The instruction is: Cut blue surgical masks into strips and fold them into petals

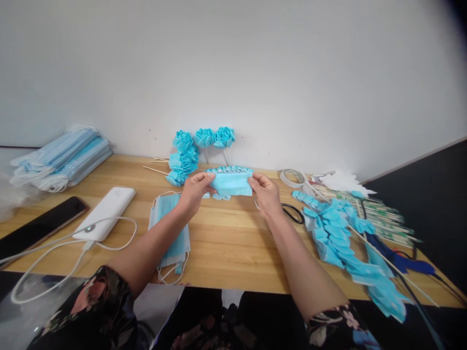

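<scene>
A folded light-blue face mask (230,182) is held just above the wooden table (226,248), stretched between both hands. My left hand (195,190) pinches its left end and my right hand (265,192) pinches its right end. Below my left forearm another blue mask (168,228) lies flat on the table. Behind the held mask, blue roses made of mask material (204,141) lean on sticks against the white wall.
A stack of blue masks (62,158) sits at far left, near a white power bank (105,206) with cable and a dark phone (40,223). To the right lie a tape roll (292,177), black scissors (294,213), cut blue pieces (339,233) and wooden sticks (383,218).
</scene>
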`<state>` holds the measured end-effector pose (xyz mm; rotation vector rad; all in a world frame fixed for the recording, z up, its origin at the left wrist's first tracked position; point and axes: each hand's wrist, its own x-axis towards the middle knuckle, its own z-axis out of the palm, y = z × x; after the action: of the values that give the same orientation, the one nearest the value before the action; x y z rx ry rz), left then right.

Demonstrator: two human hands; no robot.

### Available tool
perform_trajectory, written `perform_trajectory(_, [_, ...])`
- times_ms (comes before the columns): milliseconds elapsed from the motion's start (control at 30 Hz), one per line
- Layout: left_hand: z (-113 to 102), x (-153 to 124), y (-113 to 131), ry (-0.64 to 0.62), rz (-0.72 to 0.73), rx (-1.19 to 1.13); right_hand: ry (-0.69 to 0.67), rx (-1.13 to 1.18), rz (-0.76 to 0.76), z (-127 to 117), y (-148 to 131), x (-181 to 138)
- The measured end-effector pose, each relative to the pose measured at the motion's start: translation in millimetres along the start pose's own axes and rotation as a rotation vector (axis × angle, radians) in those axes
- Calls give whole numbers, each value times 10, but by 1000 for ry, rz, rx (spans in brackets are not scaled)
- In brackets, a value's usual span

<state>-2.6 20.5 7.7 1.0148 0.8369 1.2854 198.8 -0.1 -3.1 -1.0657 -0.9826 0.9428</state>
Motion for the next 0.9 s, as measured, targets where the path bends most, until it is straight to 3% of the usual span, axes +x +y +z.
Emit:
perform_trajectory(200, [19,-29,-3,26,20,-12,15,38,13,1,11,-10])
perform_trajectory(433, [-18,-4,79,58,108,92,-123,31,82,32,-78,-98])
perform_trajectory(600, [-71,29,150,75,163,236,-204,-97,136,-28,-36,-55])
perform_trajectory(667, [-71,23,169,37,175,307,-181,-209,43,-56,-46,-42])
perform_trajectory(767, [-35,-22,190,-71,171,405,-161,-400,-220,-60,-140,-81])
perform_trajectory(900, [55,-131,198,-207,189,469,-296,-561,-437,20,-271,-208])
